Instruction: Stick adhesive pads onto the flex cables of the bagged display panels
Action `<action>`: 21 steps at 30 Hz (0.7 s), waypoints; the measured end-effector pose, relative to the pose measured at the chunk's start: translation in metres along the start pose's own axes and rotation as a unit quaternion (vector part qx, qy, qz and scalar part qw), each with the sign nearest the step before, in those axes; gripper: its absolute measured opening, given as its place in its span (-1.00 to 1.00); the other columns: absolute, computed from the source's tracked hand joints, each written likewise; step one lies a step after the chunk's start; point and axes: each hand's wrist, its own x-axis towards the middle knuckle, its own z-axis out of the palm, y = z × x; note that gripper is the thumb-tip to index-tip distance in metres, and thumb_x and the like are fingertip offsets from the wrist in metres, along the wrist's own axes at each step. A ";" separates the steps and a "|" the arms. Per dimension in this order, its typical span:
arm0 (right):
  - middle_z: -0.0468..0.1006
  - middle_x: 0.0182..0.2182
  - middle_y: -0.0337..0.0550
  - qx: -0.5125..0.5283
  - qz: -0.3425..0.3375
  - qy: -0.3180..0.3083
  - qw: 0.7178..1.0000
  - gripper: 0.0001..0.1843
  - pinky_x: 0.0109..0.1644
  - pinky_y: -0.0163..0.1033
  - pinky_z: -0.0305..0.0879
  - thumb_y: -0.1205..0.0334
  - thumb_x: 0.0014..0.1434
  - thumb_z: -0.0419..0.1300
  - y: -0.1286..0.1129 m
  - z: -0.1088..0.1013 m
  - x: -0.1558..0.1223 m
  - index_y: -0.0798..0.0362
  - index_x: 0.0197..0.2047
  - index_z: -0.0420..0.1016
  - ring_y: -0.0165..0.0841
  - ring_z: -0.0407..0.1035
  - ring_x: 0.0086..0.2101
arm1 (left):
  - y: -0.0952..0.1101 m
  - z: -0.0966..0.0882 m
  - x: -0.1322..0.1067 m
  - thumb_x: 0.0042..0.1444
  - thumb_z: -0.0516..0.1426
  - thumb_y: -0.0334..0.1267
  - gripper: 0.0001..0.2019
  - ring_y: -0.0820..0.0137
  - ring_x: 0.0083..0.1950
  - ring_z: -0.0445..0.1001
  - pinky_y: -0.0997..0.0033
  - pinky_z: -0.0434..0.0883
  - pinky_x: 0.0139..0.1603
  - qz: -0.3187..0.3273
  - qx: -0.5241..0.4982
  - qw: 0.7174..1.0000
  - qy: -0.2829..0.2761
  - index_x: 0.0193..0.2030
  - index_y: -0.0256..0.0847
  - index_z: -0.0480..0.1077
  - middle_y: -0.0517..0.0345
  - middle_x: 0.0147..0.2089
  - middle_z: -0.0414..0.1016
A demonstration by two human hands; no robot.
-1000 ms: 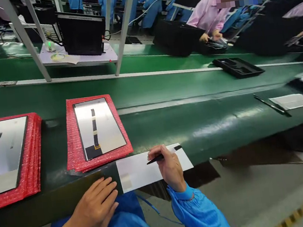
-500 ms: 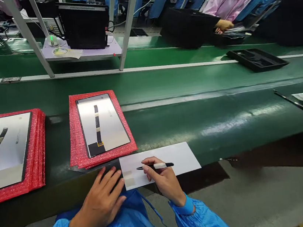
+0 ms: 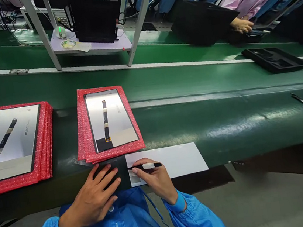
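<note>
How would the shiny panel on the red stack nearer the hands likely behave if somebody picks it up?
The panel is probably stiff, as its edges look straight. It appears thin, so it may be fragile. Its glossy face might be slippery.

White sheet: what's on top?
Over the white sheet: the right hand, holding a pen. A grey patch shows at the sheet's left end; whatever the hand covers can't be seen.

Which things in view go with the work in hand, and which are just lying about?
In use:
pen, held by the right hand
sheet, partly beneath that hand
left hand, spread beside the sheet

Apparently just lying about:
left panel and middle panel, both on red wrap
tray
monitor
</note>
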 end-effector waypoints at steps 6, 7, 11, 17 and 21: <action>0.73 -0.33 -0.11 -0.009 -0.035 -0.018 0.999 -0.88 -0.23 -0.21 0.54 0.19 0.15 0.43 0.009 0.007 -0.006 0.01 -0.23 0.73 -0.22 0.61 -0.32 | -0.002 0.002 -0.004 0.37 0.14 -0.14 -0.53 0.03 0.47 0.25 -0.14 -0.03 0.53 0.013 -0.014 0.999 -0.026 0.39 -0.04 0.37 0.03 0.46 0.33; 0.74 -0.31 -0.10 -0.011 -0.047 -0.027 0.998 -0.89 -0.20 -0.21 0.55 0.20 0.16 0.44 0.010 0.009 -0.007 0.01 -0.23 0.74 -0.22 0.62 -0.30 | -0.003 0.002 -0.004 0.37 0.15 -0.12 -0.53 0.02 0.47 0.26 -0.14 -0.02 0.53 0.014 -0.013 0.999 -0.027 0.39 -0.03 0.36 0.03 0.46 0.34; 0.76 -0.28 -0.08 -0.027 -0.087 -0.050 0.995 -0.89 -0.13 -0.18 0.57 0.22 0.17 0.44 0.016 0.013 -0.007 0.00 -0.21 0.76 -0.19 0.65 -0.26 | -0.003 0.003 -0.003 0.36 0.15 -0.08 -0.47 0.03 0.46 0.26 -0.14 -0.03 0.52 0.012 -0.003 0.999 -0.037 0.45 0.03 0.30 0.06 0.47 0.32; 0.76 -0.31 -0.07 -0.042 -0.072 -0.045 0.995 -0.89 -0.26 -0.21 0.58 0.22 0.17 0.43 0.019 0.014 -0.005 0.02 -0.22 0.76 -0.20 0.65 -0.33 | -0.001 0.003 -0.003 0.34 0.17 -0.08 -0.42 0.03 0.47 0.23 -0.14 -0.01 0.52 0.002 -0.013 0.998 -0.054 0.47 0.04 0.26 0.17 0.55 0.20; 0.76 -0.32 -0.09 -0.050 -0.072 -0.041 0.995 -0.89 -0.26 -0.21 0.58 0.23 0.16 0.43 0.022 0.015 -0.006 0.02 -0.21 0.76 -0.20 0.65 -0.34 | -0.001 0.002 -0.002 0.35 0.16 -0.05 -0.43 0.05 0.46 0.23 -0.13 -0.02 0.51 -0.008 -0.024 0.998 -0.055 0.47 0.07 0.26 0.19 0.53 0.24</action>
